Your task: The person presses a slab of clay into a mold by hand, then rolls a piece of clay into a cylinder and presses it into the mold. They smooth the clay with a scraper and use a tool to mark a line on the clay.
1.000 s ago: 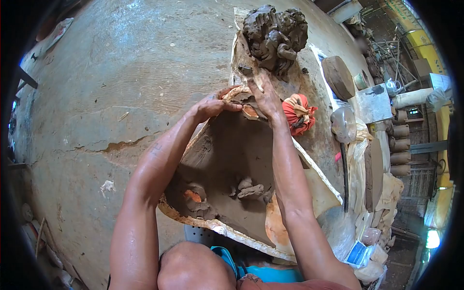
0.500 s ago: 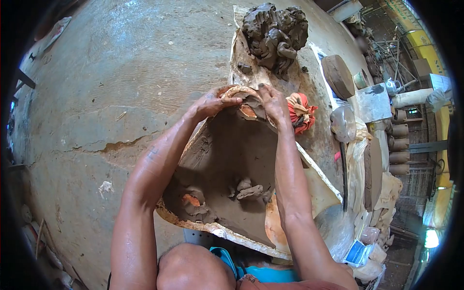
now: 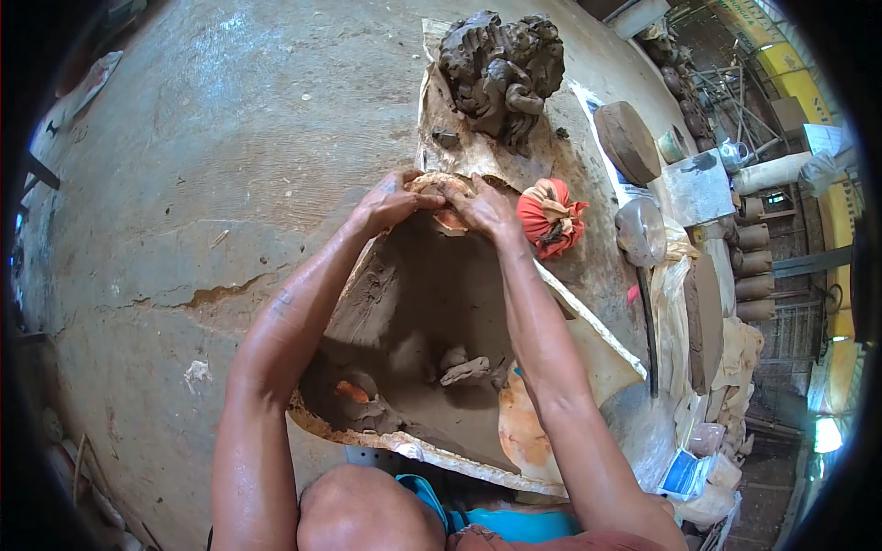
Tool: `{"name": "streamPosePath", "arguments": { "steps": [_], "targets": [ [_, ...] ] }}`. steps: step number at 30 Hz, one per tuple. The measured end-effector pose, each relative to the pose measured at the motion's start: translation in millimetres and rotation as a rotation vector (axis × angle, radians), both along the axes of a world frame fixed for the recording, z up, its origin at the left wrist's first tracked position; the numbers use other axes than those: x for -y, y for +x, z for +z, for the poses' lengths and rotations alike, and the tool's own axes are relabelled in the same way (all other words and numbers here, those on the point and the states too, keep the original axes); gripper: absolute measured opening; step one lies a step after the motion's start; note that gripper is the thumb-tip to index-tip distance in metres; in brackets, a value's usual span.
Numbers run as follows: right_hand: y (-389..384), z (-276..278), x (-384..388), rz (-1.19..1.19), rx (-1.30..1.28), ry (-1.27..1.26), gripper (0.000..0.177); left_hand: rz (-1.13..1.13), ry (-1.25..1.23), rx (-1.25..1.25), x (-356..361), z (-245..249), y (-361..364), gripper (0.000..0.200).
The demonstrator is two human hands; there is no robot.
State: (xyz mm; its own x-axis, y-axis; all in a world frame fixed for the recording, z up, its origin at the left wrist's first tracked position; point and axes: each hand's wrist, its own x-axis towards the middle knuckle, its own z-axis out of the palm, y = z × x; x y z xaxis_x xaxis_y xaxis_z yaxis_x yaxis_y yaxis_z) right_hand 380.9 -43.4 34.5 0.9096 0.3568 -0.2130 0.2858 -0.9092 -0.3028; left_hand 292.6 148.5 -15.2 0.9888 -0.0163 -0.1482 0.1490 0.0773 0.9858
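Note:
A large mould (image 3: 432, 448) with a pale, rough rim lies in front of me, lined inside with dark wet clay (image 3: 441, 275). At its narrow far end my left hand (image 3: 397, 198) is wrapped round the rim, its thumb pointing inward. My right hand (image 3: 482, 209) grips the same end from the right, its fingers pressing on the clay there. The two hands nearly meet; the clay under the fingers is partly hidden. Just below them a bare orange patch (image 3: 449, 220) shows. Loose clay lumps (image 3: 467, 367) rest inside the mould.
A big heap of dark clay (image 3: 501, 78) sits on a cloth beyond the mould. Right of my right hand is a tied red-and-cream cloth bundle (image 3: 551, 218). Farther right are a round clay slab (image 3: 627, 142), a clear bowl (image 3: 641, 231) and a clay block (image 3: 704, 323).
Both hands have closed in toward each other at the far end; my right hand's fingers have moved inward over the clay. The view has shifted slightly.

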Motion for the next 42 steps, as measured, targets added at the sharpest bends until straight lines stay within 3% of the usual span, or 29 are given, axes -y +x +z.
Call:
{"name": "streamPosePath", "arguments": {
  "steps": [1, 3, 4, 7, 8, 9, 11, 12, 13, 15, 17, 20, 23, 25, 27, 30, 33, 35, 37, 38, 42],
  "targets": [
    [12, -10, 3, 0.03, 0.014, -0.002, 0.105, 0.001, 0.002, 0.002, -1, 6, -1, 0.071],
    [43, -28, 11, -0.043, -0.356, 0.373, 0.1, -0.006, 0.25, -0.162, -4, 28, -7, 0.074],
    [32, -10, 12, 0.023, -0.416, 0.445, 0.088, -0.047, 0.269, -0.148, -8, 31, -5, 0.076],
    [-5, 20, 4, 0.219, -0.371, 0.323, 0.078, -0.11, 0.276, -0.132, -12, 26, 0, 0.077],
    [15, -4, 3, 0.127, -0.26, 0.108, 0.061, -0.153, 0.247, -0.044, -12, 10, 7, 0.078],
    [24, -5, 2, 0.12, -0.247, 0.113, 0.061, -0.16, 0.254, -0.032, -9, 16, 10, 0.078],
    [38, -3, -1, 0.201, -0.025, 0.009, 0.07, -0.086, 0.138, -0.129, -4, 27, 6, 0.079],
    [35, 21, -10, 0.07, -0.123, 0.09, 0.082, -0.028, 0.261, -0.166, 2, 45, 0, 0.08],
    [43, 19, -7, 0.074, -0.127, 0.081, 0.082, -0.024, 0.252, -0.17, 4, 40, 4, 0.08],
    [53, 22, 3, -0.044, -0.138, 0.125, 0.09, 0.017, 0.467, -0.161, 3, 30, 9, 0.096],
    [55, 28, 5, -0.038, -0.282, 0.015, 0.093, 0.008, 0.396, -0.097, 2, 23, 11, 0.098],
    [53, 26, 12, 0.03, -0.298, -0.046, 0.094, 0.068, 0.106, -0.076, 8, -20, 30, 0.082],
    [81, -20, 36, 0.22, -0.239, -0.043, 0.087, 0.159, 0.227, -0.087, 14, 36, 0, 0.074],
    [60, -17, 51, 0.199, -0.276, 0.05, 0.093, 0.141, 0.153, -0.083, 11, 35, 2, 0.075],
    [62, -30, 67, 0.263, -0.196, 0.069, 0.106, 0.156, 0.315, -0.105, 12, 36, 1, 0.078],
    [53, 25, 41, 0.223, -0.202, 0.0, 0.119, 0.104, 0.32, -0.07, 10, 8, 15, 0.078],
    [62, 29, 6, 0.165, -0.173, 0.083, 0.127, 0.074, 0.251, -0.088, 4, 8, 17, 0.071],
    [69, 11, 4, 0.26, -0.097, 0.051, 0.126, 0.076, 0.195, -0.147, 3, 10, 17, 0.068],
    [60, 5, 11, 0.218, -0.116, -0.046, 0.126, 0.08, 0.481, -0.029, 4, 9, 13, 0.055],
    [57, 2, 22, 0.229, -0.209, 0.007, 0.134, 0.083, 0.478, -0.037, 2, 10, 12, 0.055],
    [33, 11, 63, 0.16, -0.406, 0.03, 0.121, 0.027, 0.332, -0.061, 2, 10, 11, 0.056]
  ]
}}
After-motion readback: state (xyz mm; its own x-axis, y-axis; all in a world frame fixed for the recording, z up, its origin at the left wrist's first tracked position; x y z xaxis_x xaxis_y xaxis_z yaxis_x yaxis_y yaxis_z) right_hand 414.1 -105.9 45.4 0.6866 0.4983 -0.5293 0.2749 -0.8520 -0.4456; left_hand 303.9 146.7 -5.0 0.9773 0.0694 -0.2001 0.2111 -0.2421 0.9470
